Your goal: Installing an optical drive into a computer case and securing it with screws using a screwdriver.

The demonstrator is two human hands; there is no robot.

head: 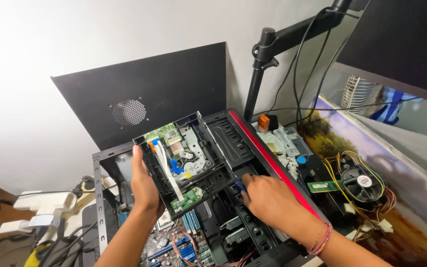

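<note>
My left hand [143, 184] grips the left edge of an opened optical drive [181, 158], a black frame showing green circuit boards, a white ribbon cable and a metal mechanism, held tilted above an open computer case [233, 148]. My right hand [268, 198] reaches into the case's drive bay area, fingers curled around a small blue part [239, 186]; what that part is cannot be told. The motherboard [179, 244] with blue slots shows below the drive.
The black side panel [164, 89] leans on the wall behind. A monitor arm pole [258, 84] stands at the back. To the right lie a cooler fan with wires [364, 183], a memory stick [323, 186] and small parts. White plastic pieces [40, 205] lie at left.
</note>
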